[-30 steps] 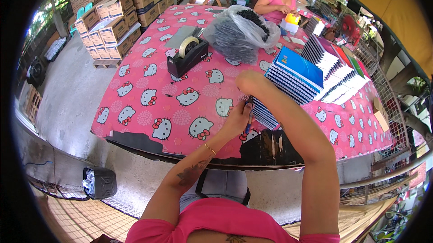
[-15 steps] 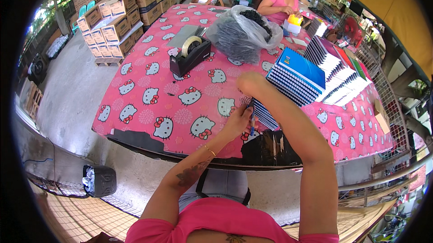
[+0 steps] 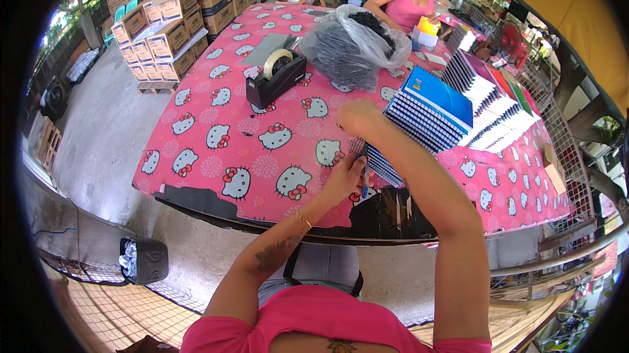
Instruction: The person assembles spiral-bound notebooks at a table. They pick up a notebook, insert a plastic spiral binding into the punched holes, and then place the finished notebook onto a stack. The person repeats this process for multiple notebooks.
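Note:
My left hand [image 3: 346,177] is closed around a slim dark-and-blue object [image 3: 365,188], near the table's front edge. Its exact kind I cannot make out. My right hand [image 3: 358,117] lies farther forward with its fingers curled under; whatever they hold is hidden behind the hand. Between the two hands a thin row of fine dark loops is partly visible. Right beside them rises a stack of blue spiral-bound notebooks [image 3: 438,101], their coiled spines facing me. My right forearm crosses in front of this stack's left side.
A black tape dispenser [image 3: 276,79] and an open plastic bag of dark coils [image 3: 347,48] stand beyond my hands. More notebooks [image 3: 501,117] are piled at the right. A co-worker in pink [image 3: 407,2] sits across the table [image 3: 216,156]. Cartons [image 3: 167,45] are stacked at the left.
My right hand has shifted slightly left and toward the far side. The left hand stays nearly in place. Across the table, the co-worker's arms have moved.

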`<control>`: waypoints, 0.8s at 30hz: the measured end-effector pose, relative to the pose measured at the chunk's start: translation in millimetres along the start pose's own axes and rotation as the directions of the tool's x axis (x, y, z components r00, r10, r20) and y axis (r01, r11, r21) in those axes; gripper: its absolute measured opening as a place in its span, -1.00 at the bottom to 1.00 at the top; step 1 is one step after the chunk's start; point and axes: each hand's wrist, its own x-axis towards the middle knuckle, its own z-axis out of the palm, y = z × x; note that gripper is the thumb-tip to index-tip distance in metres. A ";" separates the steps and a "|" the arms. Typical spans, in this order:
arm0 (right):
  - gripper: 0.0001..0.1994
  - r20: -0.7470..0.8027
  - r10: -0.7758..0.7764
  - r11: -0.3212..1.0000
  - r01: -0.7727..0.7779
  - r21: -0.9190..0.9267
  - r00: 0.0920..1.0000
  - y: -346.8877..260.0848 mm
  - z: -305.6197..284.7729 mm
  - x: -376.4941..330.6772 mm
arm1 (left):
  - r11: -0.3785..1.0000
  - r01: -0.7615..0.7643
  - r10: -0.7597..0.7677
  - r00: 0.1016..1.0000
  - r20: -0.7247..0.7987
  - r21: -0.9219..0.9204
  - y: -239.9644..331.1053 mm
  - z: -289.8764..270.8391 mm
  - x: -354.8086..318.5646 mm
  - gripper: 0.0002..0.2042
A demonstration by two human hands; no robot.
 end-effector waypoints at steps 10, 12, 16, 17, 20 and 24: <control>-0.77 0.064 0.110 0.993 -0.112 0.032 0.992 0.6 4.6 -4.8 | 0.999 -0.044 0.044 0.999 -0.027 0.013 3.0 4.4 -1.1 -0.73; -0.76 0.090 0.098 0.995 -0.101 0.024 0.991 1.6 3.4 -4.4 | 0.997 -0.076 0.076 0.996 -0.040 0.010 2.1 6.1 1.2 -0.73; -0.74 0.100 0.085 0.995 -0.089 0.037 0.991 3.8 5.4 -3.5 | 0.989 -0.117 0.115 0.993 0.021 0.087 3.6 5.5 2.2 -0.74; -0.75 0.103 0.072 0.997 -0.076 0.032 0.992 3.7 4.7 -4.7 | 0.987 -0.124 0.119 0.991 0.054 0.101 -0.9 2.0 3.4 -0.73; -0.74 0.119 0.039 0.999 -0.043 0.031 0.992 5.4 7.0 -6.8 | 0.992 -0.075 0.068 0.995 0.069 0.101 -8.2 2.3 -4.3 -0.72; -0.75 0.100 0.008 1.000 -0.010 0.019 0.995 -2.4 6.8 -4.9 | 0.995 -0.060 0.060 0.998 0.003 -0.083 -15.4 0.3 0.1 -0.73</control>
